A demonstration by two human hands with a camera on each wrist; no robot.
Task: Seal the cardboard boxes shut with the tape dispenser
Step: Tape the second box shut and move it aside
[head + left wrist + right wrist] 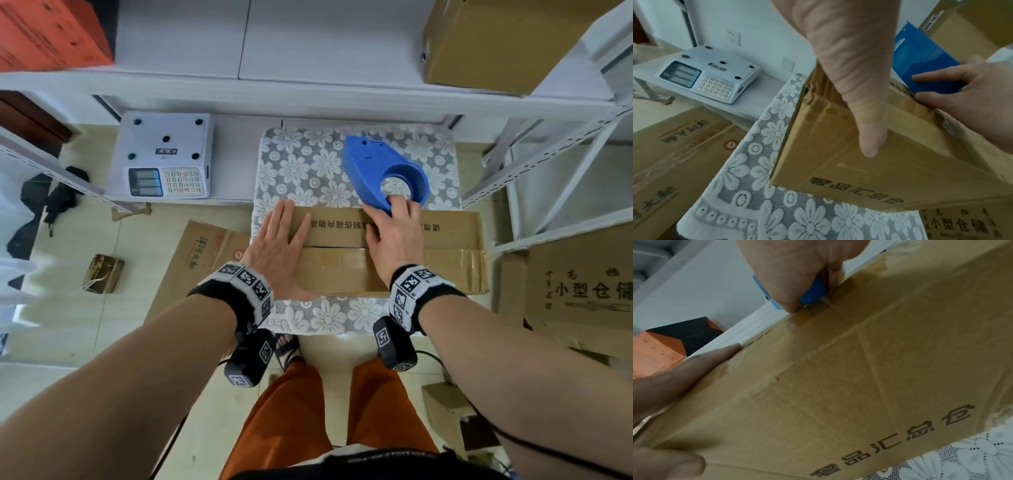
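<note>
Midway through sealing one cardboard box (390, 253), lying on a lace-covered table (308, 161). Left hand (277, 253) flat and spread, fingers straight, pressing down the box's left end. Right hand (394, 236) wrapped around the blue tape dispenser (380, 171), thumb hooked through its ring, nose of the tool held at the box's far top edge. Glossy tape already visible over much of the top, including the near half and the right end (hard to tell old strips from fresh ones). In the right wrist view, a strip running out from under the dispenser along the surface near the far edge. Seam between the flaps dark and apparently open beside the left hand, so judged as not yet fully covered. Left to do, as far as can be judged: finishing this strip, cutting it off, pressing it flat. Other boxes (575, 284) nearby on the floor, whether sealed or not cannot be told.
</note>
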